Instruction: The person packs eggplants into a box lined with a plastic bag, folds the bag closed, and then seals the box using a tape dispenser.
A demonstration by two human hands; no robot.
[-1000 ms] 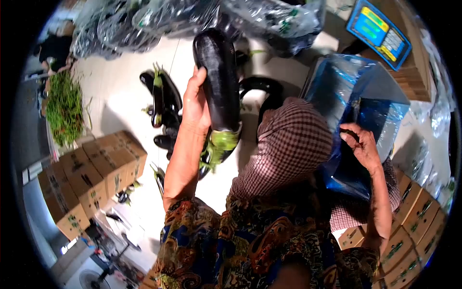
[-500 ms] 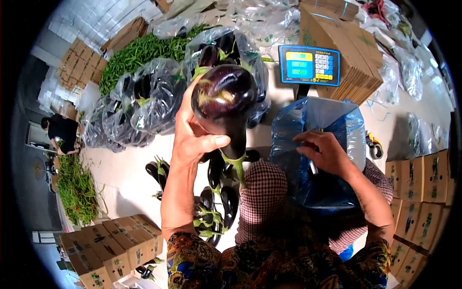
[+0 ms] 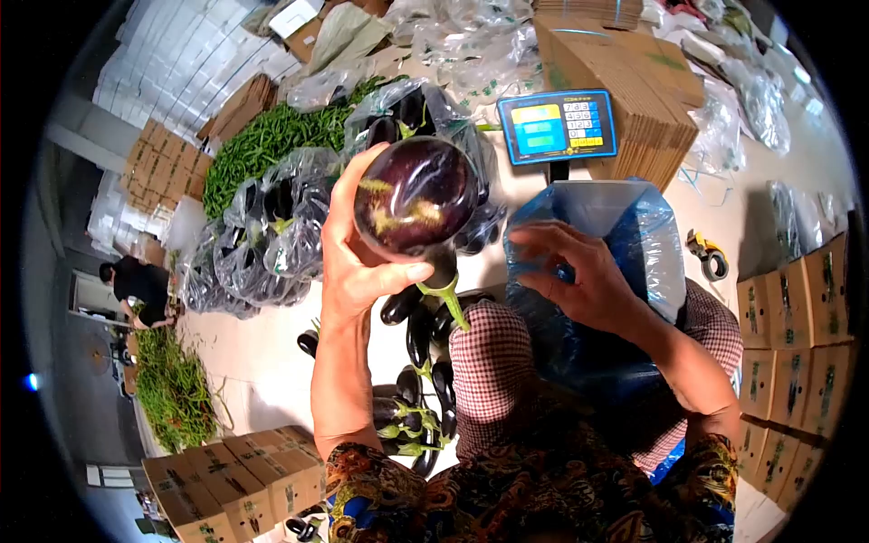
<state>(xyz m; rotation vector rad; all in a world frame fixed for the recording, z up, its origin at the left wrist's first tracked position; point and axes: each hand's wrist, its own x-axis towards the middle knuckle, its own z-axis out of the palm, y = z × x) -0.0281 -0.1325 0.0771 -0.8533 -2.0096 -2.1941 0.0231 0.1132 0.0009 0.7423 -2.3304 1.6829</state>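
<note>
A large dark purple eggplant with pale scarred patches is held up in my left hand. Its green stem points down toward my knee, and the thumb presses its narrower end. My right hand hovers over a container lined with a blue plastic bag, fingers apart and slightly curled, touching nothing that I can see. Several more eggplants lie on the floor left of my knee. Behind the raised eggplant stand clear bags filled with eggplants.
A scale display rises behind the lined container. Flattened cardboard stands beyond it. A tape dispenser lies at the right. Stacked boxes flank both sides. Green peppers are heaped at the back; another person is at the far left.
The eggplant in my left hand has turned, showing more of its scarred patches. My right hand has shifted left and its fingers have spread. The whole view has shifted slightly.
</note>
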